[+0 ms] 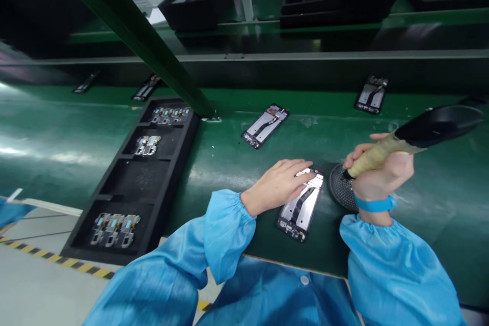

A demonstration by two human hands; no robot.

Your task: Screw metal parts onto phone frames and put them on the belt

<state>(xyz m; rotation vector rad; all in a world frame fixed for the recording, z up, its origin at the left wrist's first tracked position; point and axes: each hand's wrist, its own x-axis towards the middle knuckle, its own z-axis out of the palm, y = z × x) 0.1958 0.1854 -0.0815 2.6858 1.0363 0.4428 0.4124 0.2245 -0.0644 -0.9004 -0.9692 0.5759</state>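
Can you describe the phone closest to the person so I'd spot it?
Find the shiny green worktop. Near its front edge lies an opened black-and-silver rectangular phone. Unlike the other opened phones, it's partly covered by a bare left hand.

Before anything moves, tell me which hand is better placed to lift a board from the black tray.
Probably the left hand: it is nearer the black tray, though it rests on an open phone. The right hand, farther off, is occupied gripping a tan-handled tool.

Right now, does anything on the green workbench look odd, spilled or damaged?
No obvious spill or damage. Just pale specks on the workbench, left of the smartphone display assembly beyond the left hand: possible debris, too small to identify.
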